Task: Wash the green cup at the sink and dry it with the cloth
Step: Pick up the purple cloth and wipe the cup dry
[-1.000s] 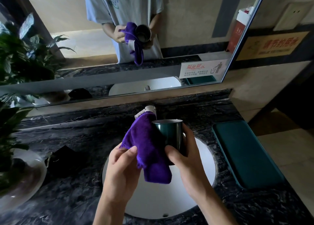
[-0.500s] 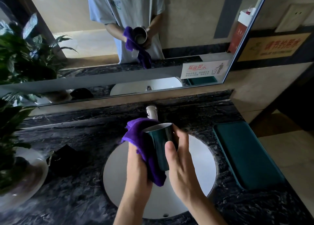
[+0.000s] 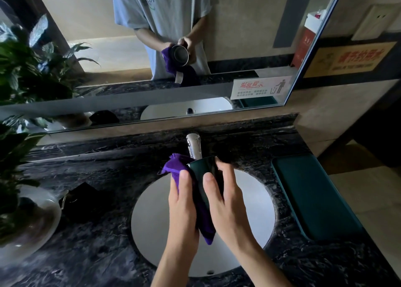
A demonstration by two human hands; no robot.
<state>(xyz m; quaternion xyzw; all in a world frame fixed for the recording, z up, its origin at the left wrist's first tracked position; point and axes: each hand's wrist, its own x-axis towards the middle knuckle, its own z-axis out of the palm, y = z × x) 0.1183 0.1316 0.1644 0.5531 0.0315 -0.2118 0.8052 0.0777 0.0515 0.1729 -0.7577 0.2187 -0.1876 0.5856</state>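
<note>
In the head view, both hands meet above the round white sink basin (image 3: pixel 156 221), which is set into a dark marbled surface (image 3: pixel 91 254). The right hand (image 3: pixel 227 202) is wrapped around the green cup (image 3: pixel 205 174), thumb on the near side and fingers curled over the far side. The cup is tilted, its rim leaning away toward the mirror, and it sits just in front of the chrome tap (image 3: pixel 193 145). The left hand (image 3: pixel 183 204) is closed on the purple cloth (image 3: pixel 175 167), pressing it against the cup's left side. The cloth bunches up beside the cup's rim, and a tail of it hangs down between the two wrists over the basin.

To the right of the basin a dark green tray (image 3: pixel 312 195) lies on the surface. To the left, a small black object (image 3: pixel 80 197) rests near a white bowl-shaped planter (image 3: pixel 50 217) holding a leafy plant (image 3: pixel 26 74).

The mirror (image 3: pixel 249 26) behind the tap reflects the person's pale T-shirt, both hands, the cloth and the cup's open mouth, whose inside looks metallic. A small white notice with red lettering (image 3: pixel 260 87) sits at the mirror's lower right corner, and a yellowish sign (image 3: pixel 351 58) is fixed to the wall to the right.
</note>
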